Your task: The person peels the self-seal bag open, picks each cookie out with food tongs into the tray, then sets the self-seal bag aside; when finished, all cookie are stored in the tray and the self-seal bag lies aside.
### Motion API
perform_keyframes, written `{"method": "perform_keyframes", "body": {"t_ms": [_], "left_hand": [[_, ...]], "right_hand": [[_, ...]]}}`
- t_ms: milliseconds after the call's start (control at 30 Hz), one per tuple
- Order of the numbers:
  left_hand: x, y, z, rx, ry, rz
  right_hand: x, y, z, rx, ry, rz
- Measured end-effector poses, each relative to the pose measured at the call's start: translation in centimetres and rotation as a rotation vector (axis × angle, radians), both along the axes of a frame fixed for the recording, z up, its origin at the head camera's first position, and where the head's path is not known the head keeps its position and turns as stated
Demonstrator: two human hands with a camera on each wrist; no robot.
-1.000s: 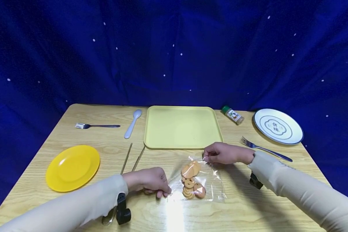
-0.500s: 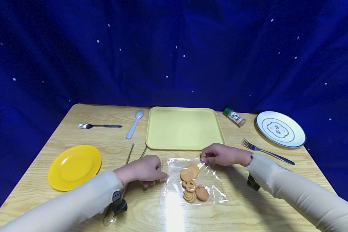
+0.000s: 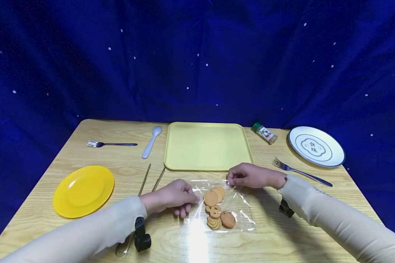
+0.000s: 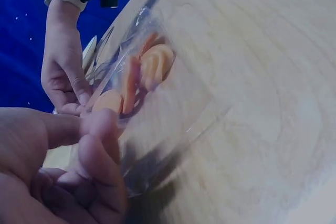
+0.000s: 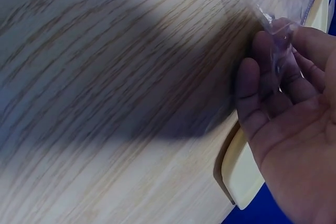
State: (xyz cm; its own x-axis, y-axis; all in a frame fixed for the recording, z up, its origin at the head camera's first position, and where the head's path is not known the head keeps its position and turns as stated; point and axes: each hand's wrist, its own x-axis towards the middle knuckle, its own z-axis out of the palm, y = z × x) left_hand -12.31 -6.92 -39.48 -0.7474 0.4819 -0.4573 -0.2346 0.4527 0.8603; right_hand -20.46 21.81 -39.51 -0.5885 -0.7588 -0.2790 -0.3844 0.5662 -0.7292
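A clear plastic bag (image 3: 240,215) with several cookies (image 3: 214,210) inside lies on the wooden table, in front of the pale yellow tray. My right hand (image 3: 250,175) pinches its far right corner; in the right wrist view the crinkled film runs between thumb and fingers. My left hand (image 3: 171,197) is over the bag's left side, its fingertips at the film. In the left wrist view its thumb and forefinger (image 4: 89,153) come close together, but whether film is between them I cannot tell. Metal tongs (image 3: 145,179) lie partly hidden under my left wrist.
The tray (image 3: 209,146) stands at the back middle. To the left are a yellow plate (image 3: 83,191), a fork (image 3: 112,144) and a pale spoon (image 3: 151,142). On the right lie a green-capped spice jar (image 3: 264,133), another fork (image 3: 303,171) and a white plate (image 3: 316,146).
My left hand went from the bag's lower left corner up and leftward, then came back right over the film. The bag now lies flatter and more spread. My right hand keeps its hold.
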Motion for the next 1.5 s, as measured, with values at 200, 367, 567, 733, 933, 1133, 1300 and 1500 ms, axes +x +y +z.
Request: {"method": "perform_keyframes", "body": {"t_ms": [200,367,567,733,933,1133,1300,1500], "left_hand": [[-0.3,-0.6,0.4,0.085,0.036,-0.027],[-0.5,-0.8,1.0,0.14,0.041,-0.026],[-0.5,-0.7,1.0,0.142,0.041,-0.003],[-0.5,-0.6,0.9,0.196,0.021,-0.014],[-0.3,-0.4,0.6,0.26,-0.029,-0.007],[0.1,-0.4,0.3,0.322,-0.026,-0.02],[0.2,-0.5,0.2,0.331,-0.047,-0.019],[0.3,-0.9,0.1,0.336,-0.051,-0.003]], "right_hand": [[-0.3,0.0,-0.3,-0.035,0.027,0.02],[-0.2,0.1,-0.1,-0.026,0.068,-0.003],[1.0,0.0,2.0,-0.001,0.304,-0.046],[3.6,-1.1,3.1,0.08,0.502,0.041],[6.1,-2.5,2.5,0.207,0.741,0.085],[6.5,-3.4,1.5,0.186,0.831,0.068],[6.4,-3.6,1.0,0.152,0.884,0.084],[6.9,-2.4,0.8,0.176,0.846,0.108]]}}
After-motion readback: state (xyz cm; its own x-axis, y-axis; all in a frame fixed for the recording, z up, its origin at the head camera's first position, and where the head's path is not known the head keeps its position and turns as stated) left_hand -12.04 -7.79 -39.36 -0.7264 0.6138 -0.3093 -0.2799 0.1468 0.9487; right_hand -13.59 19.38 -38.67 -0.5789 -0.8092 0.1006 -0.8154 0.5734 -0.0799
